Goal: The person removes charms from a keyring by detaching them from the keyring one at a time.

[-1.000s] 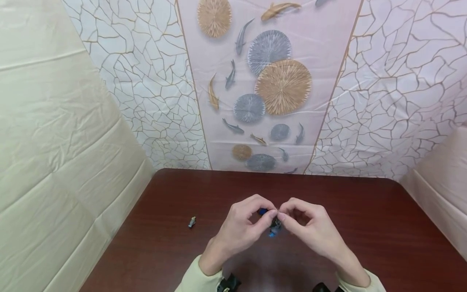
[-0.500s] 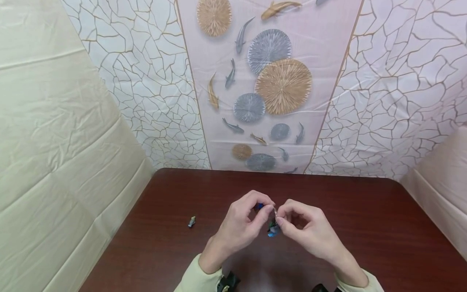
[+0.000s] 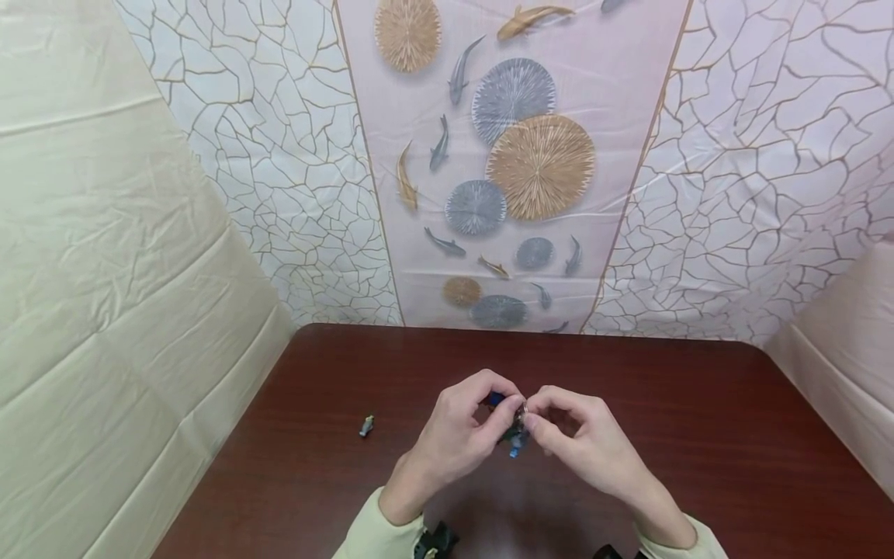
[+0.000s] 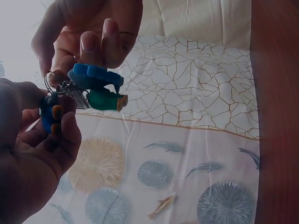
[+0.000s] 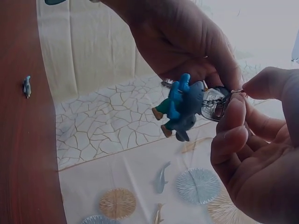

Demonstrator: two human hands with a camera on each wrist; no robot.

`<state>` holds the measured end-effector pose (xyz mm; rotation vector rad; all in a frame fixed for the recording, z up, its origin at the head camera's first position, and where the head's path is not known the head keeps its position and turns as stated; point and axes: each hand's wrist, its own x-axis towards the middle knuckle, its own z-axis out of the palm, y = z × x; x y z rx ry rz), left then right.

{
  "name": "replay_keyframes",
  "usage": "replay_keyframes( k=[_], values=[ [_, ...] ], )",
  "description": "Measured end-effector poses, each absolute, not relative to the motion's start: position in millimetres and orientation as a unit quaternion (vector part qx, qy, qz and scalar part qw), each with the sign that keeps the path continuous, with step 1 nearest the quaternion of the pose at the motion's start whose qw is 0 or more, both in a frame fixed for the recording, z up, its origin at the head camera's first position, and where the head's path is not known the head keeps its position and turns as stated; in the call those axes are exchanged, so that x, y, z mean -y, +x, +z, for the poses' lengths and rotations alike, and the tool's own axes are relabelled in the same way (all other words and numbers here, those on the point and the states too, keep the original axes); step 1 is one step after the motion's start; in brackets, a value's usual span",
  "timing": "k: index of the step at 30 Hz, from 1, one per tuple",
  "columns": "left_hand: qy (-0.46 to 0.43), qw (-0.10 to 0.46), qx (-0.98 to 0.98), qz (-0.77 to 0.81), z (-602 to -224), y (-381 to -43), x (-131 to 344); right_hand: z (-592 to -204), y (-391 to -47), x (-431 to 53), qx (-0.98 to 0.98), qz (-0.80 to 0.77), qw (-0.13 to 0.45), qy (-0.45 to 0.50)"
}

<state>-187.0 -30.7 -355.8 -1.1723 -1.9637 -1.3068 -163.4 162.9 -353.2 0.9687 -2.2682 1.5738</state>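
Observation:
In front of me my left hand (image 3: 461,423) and right hand (image 3: 590,435) meet at a thin metal key ring (image 4: 48,82), fingertips pinching it from both sides. Short metal chains (image 5: 216,103) join small figurine charms to the ring. One charm, a grey-headed figurine with blue arms (image 5: 182,105), hangs below the fingertips, beside a green-bodied one (image 4: 105,99). Another blue charm with orange feet (image 4: 49,114) lies against the left fingers, partly covered by them. Where the ring passes between the fingertips is hidden.
A small grey-blue figurine (image 3: 366,425) lies apart on the dark red-brown table (image 3: 293,481), left of the hands. Behind the table hangs a patterned cloth (image 3: 433,248), with a cream cloth (image 3: 140,310) along the left side.
The right hand has shifted slightly left, toward the left hand. The ring showed more between the fingertips half a second ago. The hanging charms have swung a little left. The loose figurine lies still.

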Motion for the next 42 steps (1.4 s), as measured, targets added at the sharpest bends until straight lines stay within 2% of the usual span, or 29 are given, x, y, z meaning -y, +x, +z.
replay_keyframes(
  k=[10,18,30,42],
  values=[
    [-0.442,0.279,0.724,-0.451,-355,-187,31,-354,-161,-159,0.759,0.555,0.118,0.319],
    [-0.429,0.277,0.750,-0.420,-353,-188,35,-354,-162,-158,0.745,0.566,0.138,0.323],
    [-0.445,0.341,0.769,-0.308,-347,-189,45,-354,-162,-156,0.708,0.588,0.147,0.363],
    [-0.455,0.306,0.767,-0.333,-347,-185,42,-356,-164,-153,0.734,0.591,0.126,0.309]
  ],
)
